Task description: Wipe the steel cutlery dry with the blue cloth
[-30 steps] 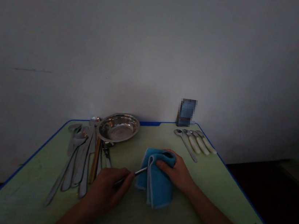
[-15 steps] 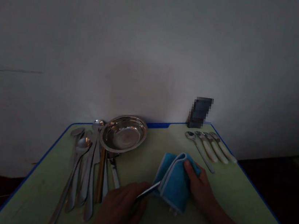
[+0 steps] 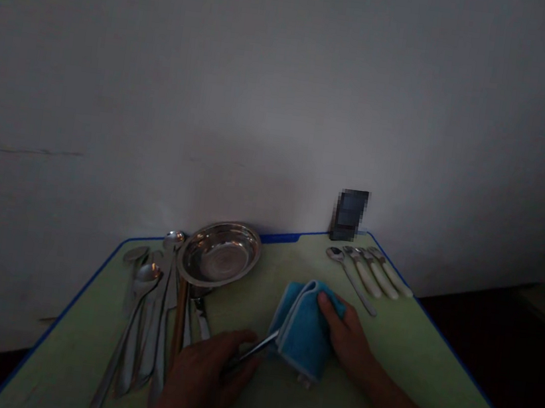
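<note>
Cutlery [image 3: 147, 274] lies on the table [image 3: 249, 305], left of a steel bowl [image 3: 219, 259]. My left grip [image 3: 210, 373] is curled round a slim metal utensil [image 3: 263, 344], its far end inside the folded blue cloth [image 3: 305, 342] that my right grip [image 3: 346, 335] pinches, near white-handled pieces [image 3: 368, 279].

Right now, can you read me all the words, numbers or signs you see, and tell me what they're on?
There are none that I can read.
Dark upright object at the back: pixelated, so any text there can't be read.
Blue cloth, held utensil and metal bowl: no lettering shows, though the picture is dark.
Wall: only a thin streak, no letters.
</note>
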`<action>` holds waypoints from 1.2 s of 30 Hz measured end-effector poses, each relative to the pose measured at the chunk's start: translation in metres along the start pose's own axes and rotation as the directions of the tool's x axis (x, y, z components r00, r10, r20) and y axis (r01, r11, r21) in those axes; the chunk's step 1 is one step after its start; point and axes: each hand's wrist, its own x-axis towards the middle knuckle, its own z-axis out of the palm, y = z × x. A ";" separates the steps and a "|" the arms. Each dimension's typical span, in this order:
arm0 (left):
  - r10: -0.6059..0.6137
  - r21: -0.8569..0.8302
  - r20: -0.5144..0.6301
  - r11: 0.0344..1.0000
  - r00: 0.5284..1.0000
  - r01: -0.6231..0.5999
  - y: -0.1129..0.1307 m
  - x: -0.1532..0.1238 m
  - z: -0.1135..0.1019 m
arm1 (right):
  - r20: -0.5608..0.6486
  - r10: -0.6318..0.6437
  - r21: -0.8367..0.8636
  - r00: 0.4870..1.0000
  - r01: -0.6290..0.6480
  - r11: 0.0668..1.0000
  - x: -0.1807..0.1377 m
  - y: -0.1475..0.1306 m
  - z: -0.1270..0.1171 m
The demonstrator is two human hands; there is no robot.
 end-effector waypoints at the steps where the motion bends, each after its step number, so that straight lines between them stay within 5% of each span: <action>1: -0.018 -0.008 0.006 1.000 1.000 0.018 0.000 0.000 -0.001 | 0.026 -0.037 0.000 0.999 0.037 0.999 0.000 0.000 0.000; 7: -0.068 -0.039 -0.053 0.997 0.996 0.066 -0.004 -0.003 -0.004 | 0.210 -0.192 0.045 0.959 0.187 0.981 -0.003 0.004 -0.002; 19: -0.028 -0.034 -0.126 0.999 0.992 0.024 -0.001 -0.004 -0.006 | 0.311 -0.329 -0.079 0.892 0.369 0.926 -0.005 0.004 -0.006; 26: -0.073 -0.042 -0.111 0.997 0.991 0.069 -0.003 -0.003 -0.005 | 0.208 -0.333 -0.063 0.920 0.352 0.934 -0.007 0.001 0.002; 32: 0.100 -0.021 0.011 0.995 0.995 -0.100 0.015 -0.009 0.003 | -0.072 -0.173 0.068 0.982 0.178 0.982 -0.001 0.003 0.004; 36: 0.122 0.003 -0.056 0.992 0.991 -0.123 0.019 -0.012 0.006 | -0.111 -0.140 0.158 0.984 0.156 0.975 0.005 0.010 0.002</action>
